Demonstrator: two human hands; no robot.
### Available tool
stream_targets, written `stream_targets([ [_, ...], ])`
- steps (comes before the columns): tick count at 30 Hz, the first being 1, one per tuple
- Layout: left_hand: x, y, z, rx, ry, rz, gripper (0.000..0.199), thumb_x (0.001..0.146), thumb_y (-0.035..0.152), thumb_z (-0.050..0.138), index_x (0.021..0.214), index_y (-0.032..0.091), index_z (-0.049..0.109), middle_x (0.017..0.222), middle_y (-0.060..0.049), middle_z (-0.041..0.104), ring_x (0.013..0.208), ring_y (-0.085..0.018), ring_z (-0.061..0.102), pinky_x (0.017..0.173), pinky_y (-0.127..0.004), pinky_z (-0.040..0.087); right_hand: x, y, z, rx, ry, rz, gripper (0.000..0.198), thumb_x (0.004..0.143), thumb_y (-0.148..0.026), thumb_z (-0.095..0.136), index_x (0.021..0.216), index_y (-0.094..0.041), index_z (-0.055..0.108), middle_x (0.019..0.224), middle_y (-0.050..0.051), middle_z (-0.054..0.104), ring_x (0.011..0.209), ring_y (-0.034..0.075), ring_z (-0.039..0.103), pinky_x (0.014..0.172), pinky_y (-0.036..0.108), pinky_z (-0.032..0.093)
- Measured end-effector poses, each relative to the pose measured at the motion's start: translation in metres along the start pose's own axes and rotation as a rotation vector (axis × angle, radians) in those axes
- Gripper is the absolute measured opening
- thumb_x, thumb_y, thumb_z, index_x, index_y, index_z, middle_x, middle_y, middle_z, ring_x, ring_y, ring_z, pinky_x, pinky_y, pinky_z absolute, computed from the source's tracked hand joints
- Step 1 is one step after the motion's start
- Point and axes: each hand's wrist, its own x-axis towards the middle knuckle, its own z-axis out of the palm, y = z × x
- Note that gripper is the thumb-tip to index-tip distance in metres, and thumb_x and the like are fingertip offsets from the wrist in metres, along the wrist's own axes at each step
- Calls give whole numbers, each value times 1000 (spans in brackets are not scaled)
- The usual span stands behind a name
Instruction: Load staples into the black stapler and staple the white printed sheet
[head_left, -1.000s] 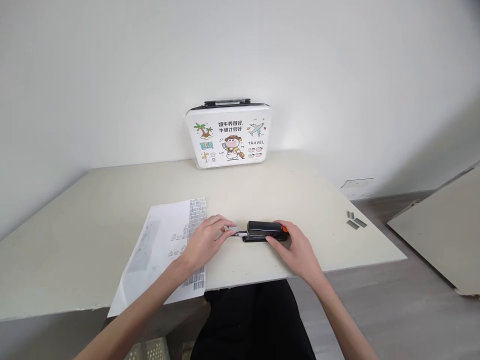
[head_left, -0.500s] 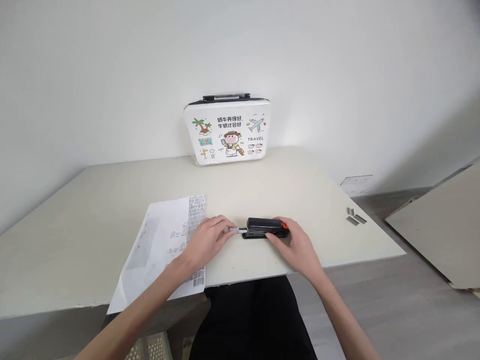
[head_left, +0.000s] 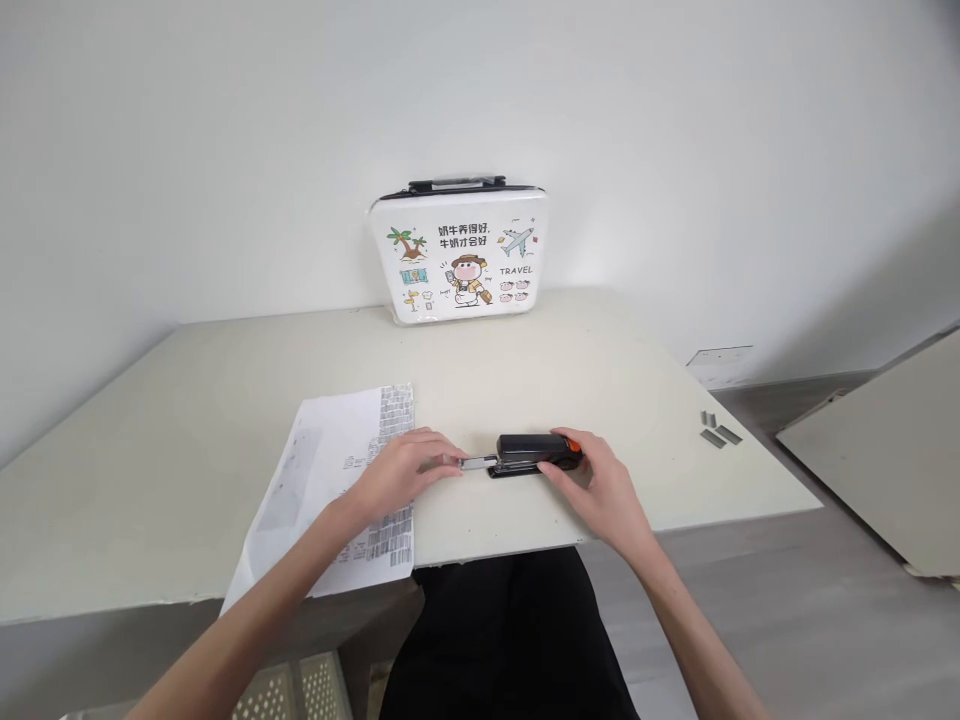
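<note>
A black stapler [head_left: 531, 449] with an orange patch at its rear lies near the table's front edge. My right hand [head_left: 600, 490] grips its rear end, thumb on the near side and fingers over the far side. From the stapler's front, a silvery staple tray [head_left: 478, 462] sticks out to the left. The fingertips of my left hand [head_left: 412, 468] pinch the outer end of that tray. Under my left wrist lies a printed paper sheet [head_left: 315, 450] with dense dark marks along its right side.
Several strips of staples [head_left: 720, 433] lie near the table's right edge. A white cartoon-printed case [head_left: 461, 255] stands against the wall [head_left: 675, 150] at the back. The sheet hangs slightly over the front edge of the table [head_left: 262, 360].
The view has shifted slightly. Both hands keep their places on the stapler and its tray, with the left fingers now closed more tightly at the tray's end.
</note>
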Motion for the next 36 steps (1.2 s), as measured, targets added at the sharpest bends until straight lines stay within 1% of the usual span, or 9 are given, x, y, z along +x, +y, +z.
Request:
stream_targets([
  [7, 30, 0, 11, -124, -46, 79, 25, 93, 55, 71, 101, 33, 82, 97, -1, 80, 90, -22, 71, 89, -40, 54, 2, -1, -6, 25, -87, 2, 39, 97, -55, 61, 125, -28, 62, 121, 9, 71, 100, 27, 66, 82, 42, 56],
  [14, 72, -12, 20, -344, -194, 51, 32, 78, 57, 84, 87, 26, 84, 86, -3, 78, 74, -19, 70, 67, -30, 52, 2, -2, -7, 6, -111, -31, 36, 100, -52, 56, 125, -27, 58, 120, 10, 70, 103, 28, 67, 86, 43, 57],
  [19, 79, -15, 24, -293, -192, 109, 30, 79, 54, 84, 82, 25, 83, 77, -1, 74, 67, -16, 64, 60, -27, 45, 1, -2, -7, -18, -118, -51, 39, 100, -53, 55, 128, -26, 57, 123, 11, 68, 107, 29, 67, 88, 44, 57],
  [22, 76, -9, 23, -212, -190, 100, 30, 83, 55, 81, 87, 25, 82, 81, -2, 74, 69, -17, 65, 63, -28, 47, 0, -4, -7, -17, -104, -47, 39, 100, -55, 55, 127, -26, 58, 122, 11, 69, 105, 29, 67, 88, 44, 57],
  [26, 47, 5, 8, -11, -122, 36, 35, 91, 55, 73, 114, 29, 76, 100, -3, 77, 92, -23, 70, 82, -34, 53, 0, -3, -6, -3, -86, -11, 40, 100, -58, 55, 124, -26, 61, 118, 10, 72, 95, 27, 68, 82, 43, 58],
  [29, -5, 14, -12, 139, -21, -87, 43, 96, 56, 68, 132, 33, 67, 132, -4, 71, 124, -28, 63, 105, -44, 49, -1, 0, -6, 5, -85, 1, 41, 99, -59, 56, 123, -27, 63, 116, 9, 73, 91, 26, 67, 79, 41, 58],
  [31, -47, 18, -23, 188, 71, -237, 49, 96, 60, 64, 139, 37, 63, 146, -3, 63, 134, -29, 58, 109, -44, 49, -2, 2, -5, -1, -77, 1, 41, 98, -60, 57, 122, -27, 64, 116, 9, 73, 92, 26, 68, 79, 41, 57],
  [33, -88, 18, -27, 228, 112, -332, 58, 94, 66, 64, 146, 40, 58, 155, -2, 55, 141, -32, 53, 113, -47, 48, -3, 2, -5, -14, -75, 6, 43, 98, -61, 57, 122, -27, 64, 117, 9, 73, 93, 26, 68, 79, 41, 57],
  [36, -128, 13, -17, 296, 67, -354, 87, 80, 74, 74, 156, 44, 45, 167, -1, 41, 153, -40, 36, 119, -56, 40, -4, 1, -5, -25, -75, 12, 44, 97, -62, 57, 123, -27, 64, 117, 9, 73, 93, 27, 68, 79, 40, 57],
])
